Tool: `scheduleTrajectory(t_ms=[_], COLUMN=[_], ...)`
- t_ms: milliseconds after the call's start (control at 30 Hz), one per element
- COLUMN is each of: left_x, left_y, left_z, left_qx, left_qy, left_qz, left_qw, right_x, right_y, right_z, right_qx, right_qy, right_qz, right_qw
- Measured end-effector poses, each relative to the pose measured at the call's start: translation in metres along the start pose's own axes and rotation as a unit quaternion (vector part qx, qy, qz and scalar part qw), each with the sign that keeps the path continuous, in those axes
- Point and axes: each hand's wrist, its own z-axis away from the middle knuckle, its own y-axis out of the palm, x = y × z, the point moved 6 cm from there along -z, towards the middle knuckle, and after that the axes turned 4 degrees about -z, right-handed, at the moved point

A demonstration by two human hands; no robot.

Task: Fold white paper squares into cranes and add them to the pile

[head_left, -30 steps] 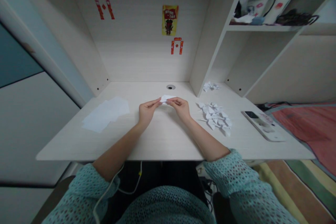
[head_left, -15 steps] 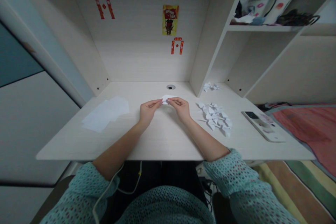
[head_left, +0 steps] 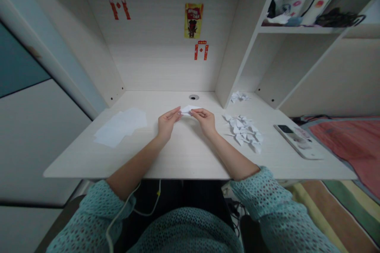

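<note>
A small folded piece of white paper (head_left: 188, 109) is pinched between both hands above the middle of the pale wooden desk (head_left: 184, 154). My left hand (head_left: 166, 123) grips its left end with fingertips pressed together. My right hand (head_left: 204, 120) holds the right end the same way. The paper's far edge sticks out beyond my fingers; the rest is hidden by them.
A stack of flat white sheets (head_left: 120, 126) lies to the left. A heap of several folded white paper figures (head_left: 244, 131) lies to the right, with a few more (head_left: 239, 96) under the shelf. A white phone-like device (head_left: 298, 140) lies far right. A cable hole (head_left: 193, 97) sits at the back.
The paper has been worked between my fingertips and now shows a slightly wider flap. Both hands stayed in about the same spot; the view shifted a little.
</note>
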Motion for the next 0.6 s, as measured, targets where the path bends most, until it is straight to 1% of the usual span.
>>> scheduleTrajectory(t_ms=[300,600], left_x=[0.0001,0.0009], left_y=[0.0012,0.0016], left_z=[0.0005,-0.0003], left_qx=[0.011,0.012], left_qy=[-0.013,-0.001], left_qz=[0.009,0.010], left_qw=[1.000,1.000], right_x=[-0.0031,-0.0034], right_y=[-0.0026,-0.0026], right_z=[-0.0029,-0.0034], right_qx=[-0.006,-0.002], right_qy=[0.016,0.026], right_qz=[0.005,-0.017], right_qw=[1.000,1.000])
